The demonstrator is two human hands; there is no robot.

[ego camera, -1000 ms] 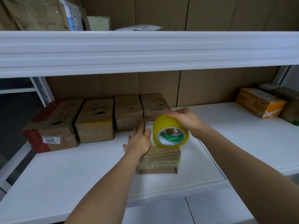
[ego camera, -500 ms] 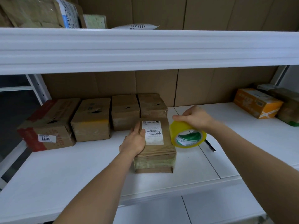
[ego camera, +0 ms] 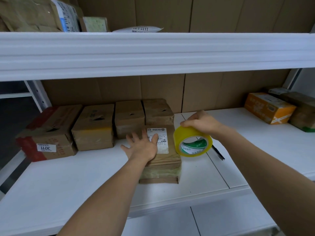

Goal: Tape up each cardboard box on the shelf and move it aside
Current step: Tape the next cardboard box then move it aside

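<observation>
Flattened now, left hand (ego camera: 143, 147) presses the taped cardboard box (ego camera: 163, 160); right hand (ego camera: 202, 123) grips the glossy yellow tape roll (ego camera: 190, 142).

On the shelf (ego camera: 68, 181), the box (ego camera: 163, 160) lies under my left hand (ego camera: 143, 147). My right hand (ego camera: 202, 124) holds the tape roll (ego camera: 192, 142) just right of it. Four boxes (ego camera: 95, 126) line up behind and leftward; a pen (ego camera: 219, 153) lies right.
</observation>
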